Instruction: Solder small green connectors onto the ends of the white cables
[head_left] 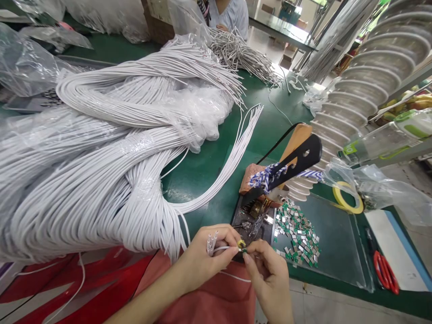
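My left hand (211, 254) is closed around several white cables (211, 243), whose cut ends stick up between the fingers. Between its thumb and forefinger, one cable runs toward my right hand. My right hand (268, 272) pinches a tiny green circuit board (245, 250) against that cable's tip; the fingers hide most of it. Just behind the fingertips is a small yellow piece (241, 243), too small to make out. A dark tray (238, 213) with a makeshift stand lies beyond both hands. Loose green-and-silver connector boards (299, 236) are piled to the right.
Large bundles of white cable (101, 180) cover the left side. A brick (249, 177) carries a black bracket (297, 159) tied with blue-white cord. A ribbed duct (361, 85) rises at right, near yellow tape (347, 198) and red-handled scissors (385, 272). A person (229, 18) sits opposite.
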`<state>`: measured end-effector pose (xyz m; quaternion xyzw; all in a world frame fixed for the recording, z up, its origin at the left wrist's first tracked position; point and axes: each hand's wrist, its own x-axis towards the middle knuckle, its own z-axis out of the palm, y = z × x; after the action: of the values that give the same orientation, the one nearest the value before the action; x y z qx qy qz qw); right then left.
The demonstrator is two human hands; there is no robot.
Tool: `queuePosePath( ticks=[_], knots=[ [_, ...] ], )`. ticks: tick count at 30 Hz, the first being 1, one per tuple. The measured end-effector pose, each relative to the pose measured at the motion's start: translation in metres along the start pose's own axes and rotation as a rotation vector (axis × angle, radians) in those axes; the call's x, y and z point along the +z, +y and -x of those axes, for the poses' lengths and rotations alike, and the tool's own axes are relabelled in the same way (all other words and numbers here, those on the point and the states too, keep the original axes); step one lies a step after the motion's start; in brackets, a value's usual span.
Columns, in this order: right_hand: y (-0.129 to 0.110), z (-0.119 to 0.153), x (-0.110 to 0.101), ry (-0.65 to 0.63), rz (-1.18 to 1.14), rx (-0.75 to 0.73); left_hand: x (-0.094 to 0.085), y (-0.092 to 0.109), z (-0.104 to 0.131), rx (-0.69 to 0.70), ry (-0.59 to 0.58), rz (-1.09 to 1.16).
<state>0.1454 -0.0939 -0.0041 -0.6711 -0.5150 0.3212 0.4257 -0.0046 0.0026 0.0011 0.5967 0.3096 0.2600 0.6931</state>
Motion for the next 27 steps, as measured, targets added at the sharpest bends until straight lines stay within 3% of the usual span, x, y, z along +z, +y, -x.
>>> queuePosePath(
  ticks=[4,15,21,27],
  knots=[
    [0.003,0.002,0.0,0.069,-0.085,0.077,-0.003,0.0,0.0,0.013,-0.021,-0.041],
    [0.007,0.0,-0.001,0.067,-0.434,0.12,0.001,0.004,0.003,0.086,-0.073,-0.186],
    [0.003,0.003,0.002,0.222,-0.429,0.079,0.005,0.001,0.002,0.091,-0.011,-0.164],
    [0.006,0.013,0.002,0.245,-0.317,0.049,0.005,0.003,0.0,0.129,0.042,-0.166]
  ],
)
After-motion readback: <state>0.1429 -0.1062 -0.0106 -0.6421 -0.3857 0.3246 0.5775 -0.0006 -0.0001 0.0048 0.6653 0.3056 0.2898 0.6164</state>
